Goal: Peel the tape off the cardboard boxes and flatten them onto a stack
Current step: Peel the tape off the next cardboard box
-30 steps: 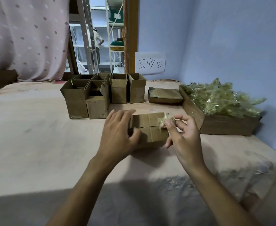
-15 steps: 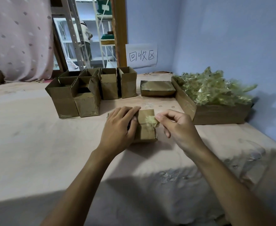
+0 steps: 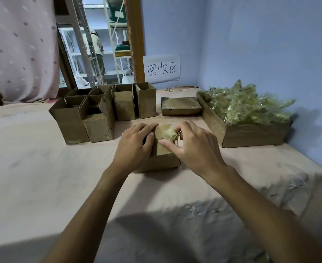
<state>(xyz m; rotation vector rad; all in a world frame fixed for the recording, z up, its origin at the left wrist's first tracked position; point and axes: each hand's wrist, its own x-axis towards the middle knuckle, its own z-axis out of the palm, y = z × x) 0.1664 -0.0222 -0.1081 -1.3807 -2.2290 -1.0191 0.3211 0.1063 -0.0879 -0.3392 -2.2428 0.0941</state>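
The box [image 3: 163,151] sits mid-table on the pink cloth [image 3: 42,168], right under both hands. The left hand [image 3: 135,147] is clamped over its left side, fingers curved across the top and thumb near the seam. The right hand [image 3: 196,147] has a crumpled yellowish wad of tape [image 3: 170,132] pinched in its curled fingertips just above the box top, thumb stretched out along the lid. The hands cover a fair chunk of the box, so it's hard to tell how much tape is left stuck on.

The only writing around is a white paper sign [image 3: 163,68] on the blue wall, handwritten "回收区".

Behind the box to the left is a cluster of open boxes [image 3: 91,118], flaps up. Straight behind lies a flat box [image 3: 181,108]. To the right is a long cardboard bin [image 3: 251,134] heaped with tape scraps [image 3: 247,105]. A dotted pink curtain [image 3: 19,48] hangs far left, and through the doorway someone [image 3: 97,48] stands at metal shelves [image 3: 116,35].
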